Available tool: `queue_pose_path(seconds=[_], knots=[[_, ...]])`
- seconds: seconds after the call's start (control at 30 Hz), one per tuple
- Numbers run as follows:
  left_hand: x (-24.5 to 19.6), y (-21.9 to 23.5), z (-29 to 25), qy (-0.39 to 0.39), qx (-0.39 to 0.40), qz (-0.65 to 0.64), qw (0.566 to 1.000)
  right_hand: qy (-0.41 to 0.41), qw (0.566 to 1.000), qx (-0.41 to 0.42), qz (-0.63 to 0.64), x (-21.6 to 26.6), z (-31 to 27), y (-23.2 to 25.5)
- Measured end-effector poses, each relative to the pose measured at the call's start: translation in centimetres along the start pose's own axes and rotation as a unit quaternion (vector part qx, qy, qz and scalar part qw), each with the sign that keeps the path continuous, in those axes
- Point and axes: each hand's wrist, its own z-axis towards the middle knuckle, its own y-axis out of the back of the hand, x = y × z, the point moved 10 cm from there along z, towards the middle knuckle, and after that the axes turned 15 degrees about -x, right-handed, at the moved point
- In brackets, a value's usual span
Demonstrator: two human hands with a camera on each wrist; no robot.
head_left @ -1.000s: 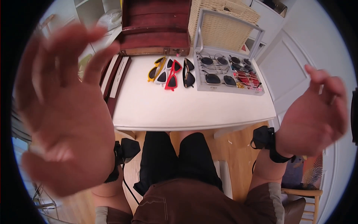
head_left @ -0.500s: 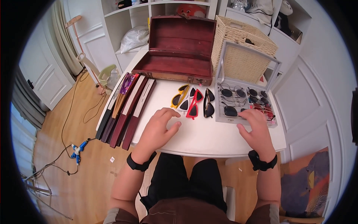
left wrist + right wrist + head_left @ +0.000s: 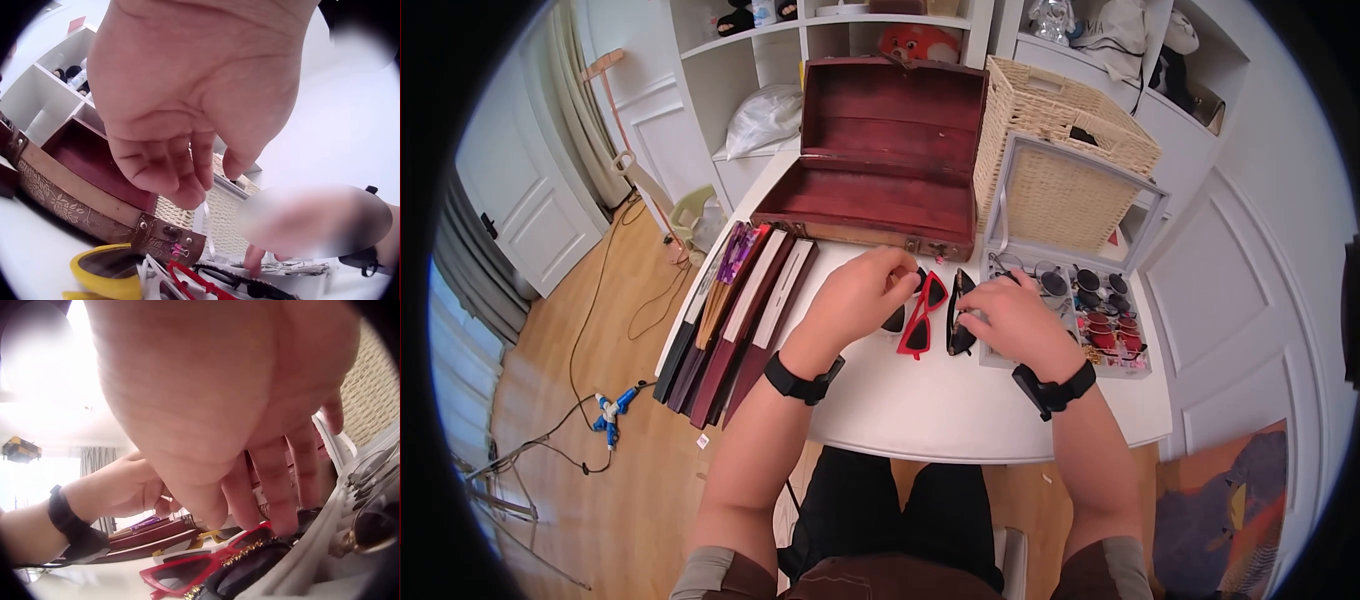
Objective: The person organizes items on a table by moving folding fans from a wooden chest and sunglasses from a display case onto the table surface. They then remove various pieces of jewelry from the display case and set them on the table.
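Observation:
My left hand [image 3: 862, 298] hovers over the yellow sunglasses [image 3: 128, 289] and the white sunglasses [image 3: 894, 320], its fingers loosely bent and holding nothing. It hides the yellow pair in the head view. Red sunglasses [image 3: 917, 332] lie between my two hands. My right hand [image 3: 1025, 318] reaches in from the right, fingertips right at the black sunglasses [image 3: 961, 338] with gold trim on the frame. In the right wrist view its fingers point down, nearly straight, over the black pair. Behind it sits the grey display case [image 3: 1135, 368], lid raised, holding several sunglasses; my right hand covers part of it.
An open, red-lined suitcase [image 3: 870, 200] stands at the back of the white table [image 3: 900, 420]. Several folded fans [image 3: 755, 325] lie along the left edge. A woven basket [image 3: 1060, 120] rises behind the display case. Cables [image 3: 575, 400] run over the floor at left.
Both hands came down from raised in front of the camera to the table, then moved forward and inward over the sunglasses. The sunglasses still lie in their row.

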Motion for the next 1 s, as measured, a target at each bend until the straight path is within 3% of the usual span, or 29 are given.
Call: queue_pose_path(seconds=[0.3,0.4,0.63,0.7,0.83,1.0], knots=[[1.7,-3.8,1.7,0.129,0.072,-0.181,0.972,0.026,0.998,-0.013,-0.056,0.7,-0.7,-1.5],[2.3,-3.9,1.4,0.184,0.068,-0.304,0.932,0.036,0.998,-0.014,-0.054,1.2,-0.6,-1.5],[3.1,-2.1,1.1,0.174,-0.012,-0.341,0.924,0.029,0.999,-0.029,-0.031,1.0,-0.2,-1.9],[3.3,-2.0,0.9,0.210,0.007,-0.332,0.920,0.029,0.999,-0.036,-0.025,1.0,-0.1,-1.7],[3.9,-2.3,0.6,0.182,-0.014,-0.342,0.922,0.010,0.998,-0.057,0.011,0.9,0.0,-0.8],[4.0,-3.6,0.1,0.194,0.040,-0.313,0.929,-0.009,0.996,-0.079,0.037,0.5,0.1,0.1]])
